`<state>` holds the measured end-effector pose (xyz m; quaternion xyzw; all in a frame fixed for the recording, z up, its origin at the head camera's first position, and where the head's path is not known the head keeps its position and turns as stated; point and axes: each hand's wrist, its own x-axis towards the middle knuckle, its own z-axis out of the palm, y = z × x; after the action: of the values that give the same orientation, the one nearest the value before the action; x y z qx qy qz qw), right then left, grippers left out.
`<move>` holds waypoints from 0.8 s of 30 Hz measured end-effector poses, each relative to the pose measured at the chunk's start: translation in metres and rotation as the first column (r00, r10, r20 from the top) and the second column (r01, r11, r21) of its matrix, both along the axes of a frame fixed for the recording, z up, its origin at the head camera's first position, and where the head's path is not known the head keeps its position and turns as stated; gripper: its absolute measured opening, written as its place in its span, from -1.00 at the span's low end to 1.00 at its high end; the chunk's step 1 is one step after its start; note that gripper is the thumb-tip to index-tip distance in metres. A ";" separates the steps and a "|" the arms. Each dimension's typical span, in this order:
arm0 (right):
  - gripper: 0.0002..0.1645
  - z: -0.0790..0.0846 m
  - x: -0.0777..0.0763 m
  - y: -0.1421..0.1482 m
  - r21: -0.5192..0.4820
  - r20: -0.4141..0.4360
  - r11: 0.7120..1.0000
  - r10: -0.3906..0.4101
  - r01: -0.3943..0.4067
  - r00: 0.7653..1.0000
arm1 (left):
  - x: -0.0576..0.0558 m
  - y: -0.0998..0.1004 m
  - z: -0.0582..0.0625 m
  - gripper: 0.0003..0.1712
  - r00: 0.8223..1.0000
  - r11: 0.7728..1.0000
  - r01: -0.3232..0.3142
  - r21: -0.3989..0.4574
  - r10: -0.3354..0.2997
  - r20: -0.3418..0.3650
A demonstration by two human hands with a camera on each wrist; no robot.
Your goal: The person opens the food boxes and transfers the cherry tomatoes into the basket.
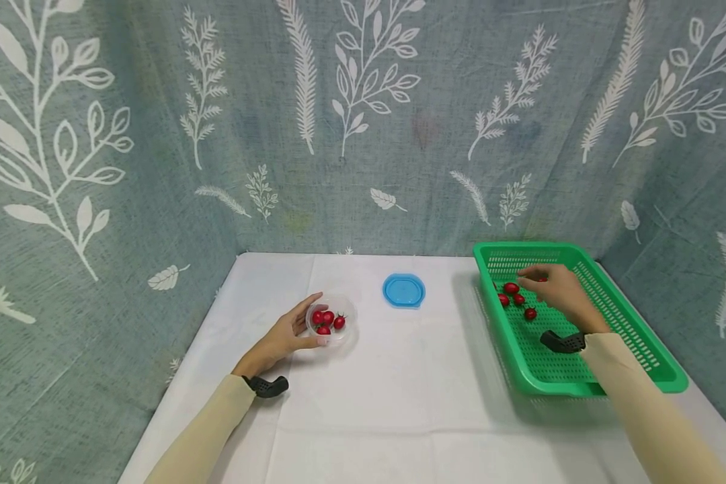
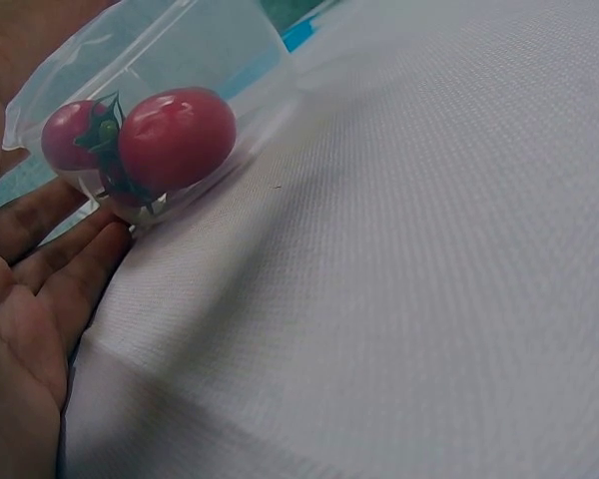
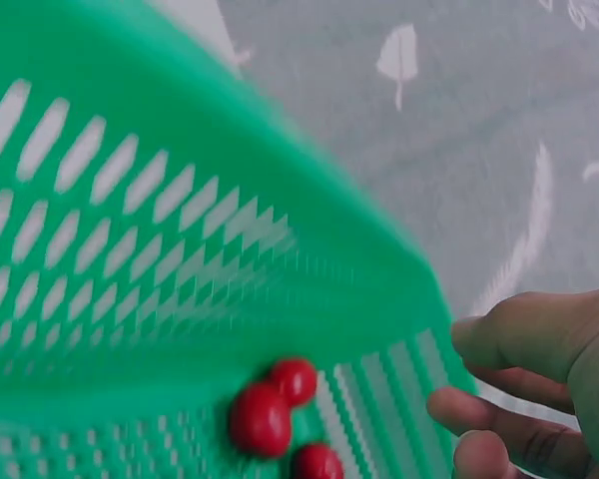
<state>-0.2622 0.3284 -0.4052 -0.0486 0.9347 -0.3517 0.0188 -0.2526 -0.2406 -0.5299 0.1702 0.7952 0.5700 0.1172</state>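
Note:
On the left of the white table stands a clear plastic container (image 1: 351, 328) with several cherry tomatoes (image 1: 329, 318) inside. My left hand (image 1: 283, 336) grips it from the left, thumb at the near side and fingers at the far side. The left wrist view shows red tomatoes (image 2: 178, 140) through its wall, one with a green stem. My right hand (image 1: 558, 292) is over the green basket (image 1: 503, 329), near its far end. Its thumb and fingers are apart in the right wrist view, with nothing visible between them. Several loose tomatoes (image 3: 260, 419) lie on the basket floor.
A blue lid (image 1: 404, 290) lies on the white tablecloth (image 1: 387, 396) between the container and the basket. Grey-green leaf-patterned cloth (image 1: 351, 188) hangs behind the table and along its sides. The basket walls are raised and slotted.

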 end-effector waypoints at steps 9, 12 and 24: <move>-0.42 0.016 -0.006 -0.042 -0.003 -0.028 0.998 0.064 -0.064 0.998 | 0.001 -0.001 -0.002 0.23 1.000 1.000 0.005 0.005 -0.005 0.016; -0.47 0.022 -0.008 -0.054 -0.010 -0.031 0.997 0.077 -0.078 0.997 | -0.001 -0.002 -0.002 0.22 1.000 1.000 0.012 0.019 -0.012 0.010; -0.57 0.022 -0.025 -0.111 -0.119 -0.029 0.979 0.163 -0.166 0.986 | 0.000 -0.003 0.000 0.21 1.000 1.000 0.007 0.003 -0.007 0.015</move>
<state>-0.2868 0.2173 -0.3831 -0.1302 0.9044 -0.4047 0.0357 -0.2527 -0.2435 -0.5298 0.1688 0.7929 0.5720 0.1251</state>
